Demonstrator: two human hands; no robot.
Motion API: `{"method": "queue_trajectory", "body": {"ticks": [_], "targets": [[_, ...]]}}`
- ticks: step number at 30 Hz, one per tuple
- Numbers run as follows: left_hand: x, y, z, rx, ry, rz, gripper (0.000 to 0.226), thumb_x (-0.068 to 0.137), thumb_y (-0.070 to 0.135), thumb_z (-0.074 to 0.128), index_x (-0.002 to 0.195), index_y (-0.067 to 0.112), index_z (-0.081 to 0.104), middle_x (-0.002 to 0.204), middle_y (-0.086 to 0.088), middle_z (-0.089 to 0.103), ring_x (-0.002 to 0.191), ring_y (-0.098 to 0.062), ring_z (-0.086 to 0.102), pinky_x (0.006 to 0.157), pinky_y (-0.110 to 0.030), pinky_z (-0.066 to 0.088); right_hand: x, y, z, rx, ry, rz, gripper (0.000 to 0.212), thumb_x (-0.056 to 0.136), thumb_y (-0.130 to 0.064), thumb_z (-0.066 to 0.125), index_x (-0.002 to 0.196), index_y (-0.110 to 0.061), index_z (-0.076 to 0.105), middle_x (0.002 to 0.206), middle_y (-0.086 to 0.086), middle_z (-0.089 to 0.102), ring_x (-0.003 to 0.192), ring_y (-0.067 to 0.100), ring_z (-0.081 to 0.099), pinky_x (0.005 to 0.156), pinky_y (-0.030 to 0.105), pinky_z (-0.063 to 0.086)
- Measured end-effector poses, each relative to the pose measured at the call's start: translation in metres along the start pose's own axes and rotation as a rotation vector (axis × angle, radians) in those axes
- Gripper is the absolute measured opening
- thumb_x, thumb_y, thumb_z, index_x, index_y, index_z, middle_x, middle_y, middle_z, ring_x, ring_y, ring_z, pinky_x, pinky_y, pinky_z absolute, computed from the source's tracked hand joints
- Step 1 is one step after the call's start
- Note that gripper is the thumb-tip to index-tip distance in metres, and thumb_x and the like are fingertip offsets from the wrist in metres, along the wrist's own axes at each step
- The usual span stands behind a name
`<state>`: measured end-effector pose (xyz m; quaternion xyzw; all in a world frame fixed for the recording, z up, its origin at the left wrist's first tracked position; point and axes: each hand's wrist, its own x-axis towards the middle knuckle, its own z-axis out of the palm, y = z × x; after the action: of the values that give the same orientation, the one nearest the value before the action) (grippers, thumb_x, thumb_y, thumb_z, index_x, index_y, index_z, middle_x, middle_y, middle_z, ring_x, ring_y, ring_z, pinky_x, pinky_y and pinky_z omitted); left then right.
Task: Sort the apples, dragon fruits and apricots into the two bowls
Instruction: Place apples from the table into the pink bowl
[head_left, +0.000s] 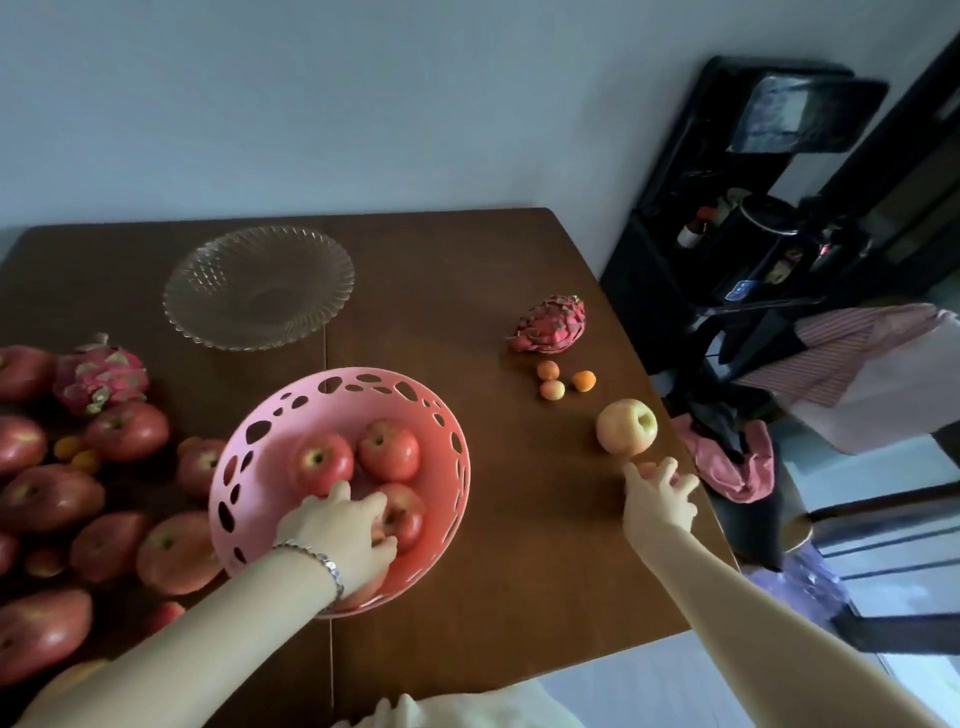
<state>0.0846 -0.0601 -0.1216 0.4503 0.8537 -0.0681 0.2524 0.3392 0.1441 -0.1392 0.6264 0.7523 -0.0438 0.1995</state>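
Observation:
My left hand (337, 530) reaches into the pink perforated bowl (244, 467) and its fingers and thumb curl round the nearest red apple (408, 514). Two more red apples (387, 449) lie in that bowl. My right hand (657, 501) hovers with fingers spread just short of a pale yellow-pink apple (626, 427) near the table's right edge. Beyond it lie three apricots (551, 388) and a dragon fruit (550, 325). The glass bowl (260, 288) stands at the back with nothing in it. At the left lies a pile of red apples (49, 499), another dragon fruit (98, 376) and small apricots (78, 454).
The brown wooden table (519, 571) ends close to my right hand. Past that edge stand a dark chair with pink and black cloth (727, 462) and a black shelf unit (753, 249). A pale wall runs behind the table.

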Motion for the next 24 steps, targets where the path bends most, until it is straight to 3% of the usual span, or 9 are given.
{"method": "queue_trajectory", "body": {"ticks": [5, 8, 11, 13, 16, 19, 24], "targets": [[-0.016, 0.002, -0.027, 0.01, -0.09, 0.04, 0.039, 0.078, 0.063, 0.046, 0.113, 0.045, 0.048, 0.122, -0.002, 0.047, 0.102, -0.027, 0.055, 0.077, -0.034, 0.042, -0.009, -0.012, -0.021, -0.016, -0.015, -0.094, 0.052, 0.078, -0.033, 0.065, 0.125, -0.033, 0.042, 0.12, 0.014, 0.041, 0.108, 0.032, 0.04, 0.072, 0.032, 0.048], [-0.028, 0.003, -0.04, 0.05, -0.145, 0.015, 0.044, 0.082, 0.061, 0.045, 0.119, 0.037, 0.048, 0.129, -0.004, 0.043, 0.11, -0.028, 0.052, 0.085, -0.036, 0.043, -0.037, -0.047, -0.052, 0.288, 0.006, -0.373, 0.064, 0.068, -0.045, 0.068, 0.125, -0.041, 0.038, 0.11, 0.006, 0.038, 0.09, 0.024, 0.046, 0.066, 0.027, 0.043], [-0.035, 0.001, -0.046, 0.003, -0.183, 0.01, 0.031, 0.084, 0.051, 0.039, 0.109, 0.036, 0.048, 0.127, -0.006, 0.041, 0.108, -0.033, 0.05, 0.084, -0.039, 0.04, -0.075, -0.087, -0.083, 0.547, -0.025, -0.687, 0.073, 0.056, -0.054, 0.069, 0.12, -0.049, 0.033, 0.105, -0.004, 0.034, 0.079, 0.017, 0.055, 0.063, 0.025, 0.049], [-0.036, -0.003, -0.049, -0.047, -0.218, 0.013, 0.029, 0.083, 0.043, 0.034, 0.108, 0.036, 0.048, 0.126, -0.009, 0.04, 0.108, -0.036, 0.049, 0.086, -0.041, 0.039, -0.091, -0.112, -0.092, 0.548, -0.075, -0.815, 0.084, 0.052, -0.052, 0.072, 0.125, -0.044, 0.029, 0.11, -0.005, 0.037, 0.085, 0.02, 0.058, 0.067, 0.03, 0.053], [-0.037, -0.01, -0.05, -0.101, -0.245, 0.018, 0.037, 0.079, 0.05, 0.038, 0.114, 0.042, 0.046, 0.126, -0.008, 0.039, 0.111, -0.038, 0.049, 0.092, -0.044, 0.04, -0.101, -0.139, -0.083, 0.285, -0.07, -0.903, 0.087, 0.059, -0.044, 0.075, 0.132, -0.027, 0.03, 0.122, 0.003, 0.041, 0.099, 0.028, 0.056, 0.073, 0.032, 0.048], [-0.039, -0.015, -0.046, -0.175, -0.242, -0.003, 0.043, 0.072, 0.055, 0.045, 0.115, 0.047, 0.047, 0.123, -0.004, 0.038, 0.11, -0.034, 0.05, 0.093, -0.042, 0.044, -0.104, -0.146, -0.065, 0.111, -0.099, -0.963, 0.087, 0.063, -0.046, 0.075, 0.136, -0.03, 0.03, 0.125, 0.006, 0.04, 0.105, 0.029, 0.052, 0.081, 0.035, 0.046], [-0.033, -0.012, -0.049, -0.461, -0.174, -0.043, 0.052, 0.068, 0.056, 0.055, 0.117, 0.04, 0.048, 0.117, 0.005, 0.049, 0.099, -0.02, 0.053, 0.081, -0.033, 0.045, -0.095, -0.136, -0.053, 0.236, -0.203, -1.026, 0.103, 0.063, -0.054, 0.074, 0.144, -0.03, 0.015, 0.135, 0.001, 0.034, 0.123, 0.022, 0.039, 0.097, 0.035, 0.042]]}}
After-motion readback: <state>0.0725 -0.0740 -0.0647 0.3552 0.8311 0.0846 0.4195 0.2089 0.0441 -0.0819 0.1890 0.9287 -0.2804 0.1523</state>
